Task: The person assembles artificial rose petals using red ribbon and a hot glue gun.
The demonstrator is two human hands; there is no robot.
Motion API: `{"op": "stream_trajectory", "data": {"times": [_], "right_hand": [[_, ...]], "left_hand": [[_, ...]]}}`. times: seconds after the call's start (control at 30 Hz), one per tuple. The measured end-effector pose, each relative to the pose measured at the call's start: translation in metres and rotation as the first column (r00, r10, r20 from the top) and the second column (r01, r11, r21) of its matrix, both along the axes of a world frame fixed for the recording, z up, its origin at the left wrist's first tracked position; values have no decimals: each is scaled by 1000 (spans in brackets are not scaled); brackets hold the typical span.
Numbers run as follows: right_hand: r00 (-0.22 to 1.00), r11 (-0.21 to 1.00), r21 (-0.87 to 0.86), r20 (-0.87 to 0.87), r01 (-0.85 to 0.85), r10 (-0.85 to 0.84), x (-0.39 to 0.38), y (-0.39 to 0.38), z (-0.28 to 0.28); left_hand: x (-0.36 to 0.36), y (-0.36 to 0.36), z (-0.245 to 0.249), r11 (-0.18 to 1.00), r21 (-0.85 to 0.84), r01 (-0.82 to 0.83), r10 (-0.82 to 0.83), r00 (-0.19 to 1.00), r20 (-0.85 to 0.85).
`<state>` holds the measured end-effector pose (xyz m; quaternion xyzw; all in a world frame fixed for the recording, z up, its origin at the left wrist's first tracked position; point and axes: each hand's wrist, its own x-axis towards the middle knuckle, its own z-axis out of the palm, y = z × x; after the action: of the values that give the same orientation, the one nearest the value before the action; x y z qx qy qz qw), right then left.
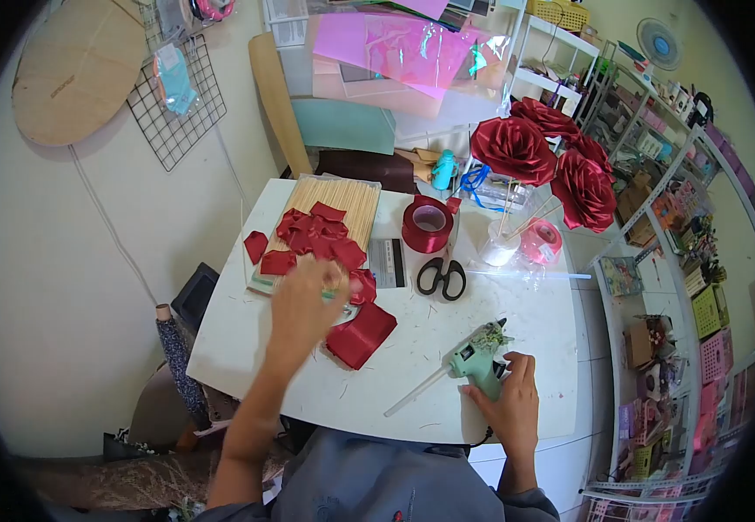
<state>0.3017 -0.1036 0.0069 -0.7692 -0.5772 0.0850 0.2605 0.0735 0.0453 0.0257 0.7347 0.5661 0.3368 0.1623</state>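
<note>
Here's the left hand (303, 300), blurred, out over the left half of the white table (242, 348), right at the near edge of a scatter of red satin petals (315, 233); the blur is too strong to tell whether those fingers are clenched, loose or pinching a piece. Over to the right, the right hand (515, 407) sits low at the near side, thumb to one side of the green glue gun (479, 364) and fingers to the other, touching its handle; how firmly they close, I can't tell. The gun itself lies at the near right of the tabletop, nozzle toward the far right, a translucent glue stick (416, 391) trailing out its back toward the near left. Between the hands, a folded stack of red fabric (362, 337) rests just beside the petals. Under those petals, a bed of thin wooden sticks (342, 202) stretches to the far left. Mid-table, there's a spool of red ribbon (414, 233), with black-handled scissors (441, 278) just nearer. And at the far right, big red fabric roses (514, 150) stand on sticks above a white cup (499, 250), a pink roll (541, 241) beside it.
</note>
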Motion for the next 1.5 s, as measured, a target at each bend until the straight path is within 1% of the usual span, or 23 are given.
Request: {"op": "stream_trajectory", "data": {"times": [0.07,0.17,0.23,0.37,0.43,0.47,0.53,0.57,0.63,0.67,0.73,0.77,0.83,0.9,0.97,1.03,1.1,1.13,1.2,1.33,1.4,1.43,1.5], "right_hand": [[1000,1000,-10,-11,-7,6,-2,0,-3],[998,999,-21,-53,40,-41,-1,2,-5],[1000,1000,-23,-24,-3,2,2,2,-8],[997,999,37,-76,2,1,4,2,-9],[978,990,140,-207,1,28,7,2,-13],[978,990,142,-207,0,30,7,2,-13],[894,986,164,-444,17,59,8,1,-13],[893,986,164,-446,18,58,7,0,-13],[549,969,237,-820,73,159,3,-1,-13],[547,968,238,-822,79,158,3,-2,-15],[325,930,357,-892,83,313,2,-3,-20],[323,929,358,-893,91,312,1,-4,-17],[69,918,384,-923,94,379,-2,-4,-7],[92,918,383,-923,102,374,-4,-3,-7],[33,922,381,-925,72,379,-4,-3,-8],[44,917,396,-918,51,394,-4,-3,-9],[12,920,386,-922,62,386,-6,-3,-7],[12,920,386,-922,65,386,-6,-3,-7],[19,934,353,-936,62,353,-6,-4,-6],[30,935,347,-938,72,345,-7,-4,-10],[49,937,345,-938,46,343,-7,-4,-11],[49,937,346,-938,50,343,-7,-5,-12],[19,944,329,-944,-11,329,-5,-7,-13]], "left_hand": [[10,-25,-14,999,-42,9,-13,994,-113],[16,-39,-29,998,-30,60,-64,990,-125],[15,-40,-35,998,-16,63,-64,987,-146],[12,-39,-40,999,-30,23,-25,998,-64],[10,-37,-43,1000,-12,23,-23,999,-40],[8,-36,-44,999,-25,26,-25,999,36],[6,-34,-46,999,-39,30,-26,994,110],[6,-33,-46,1000,-4,1,-1,982,191],[7,-34,-43,999,30,-26,17,963,268],[8,-35,-36,997,47,-55,38,951,308],[7,-35,-33,995,63,-77,51,938,342],[3,-35,-35,996,64,-65,41,948,316],[1,-34,-37,997,66,-46,25,959,284],[3,-32,-39,995,98,-11,-24,936,350],[1,-32,-40,998,50,49,-62,946,317],[-1,-32,-42,995,0,104,-100,953,286],[-2,-32,-46,976,117,182,-192,978,80],[-1,-32,-45,976,117,185,-195,978,78],[1,-35,-40,979,133,157,-146,985,-87],[2,-35,-33,982,157,106,-89,990,-110],[-1,-33,-33,985,138,108,-139,960,243],[-1,-34,-30,984,138,112,-143,960,241],[0,-38,-20,989,109,102,-139,895,424]]}}
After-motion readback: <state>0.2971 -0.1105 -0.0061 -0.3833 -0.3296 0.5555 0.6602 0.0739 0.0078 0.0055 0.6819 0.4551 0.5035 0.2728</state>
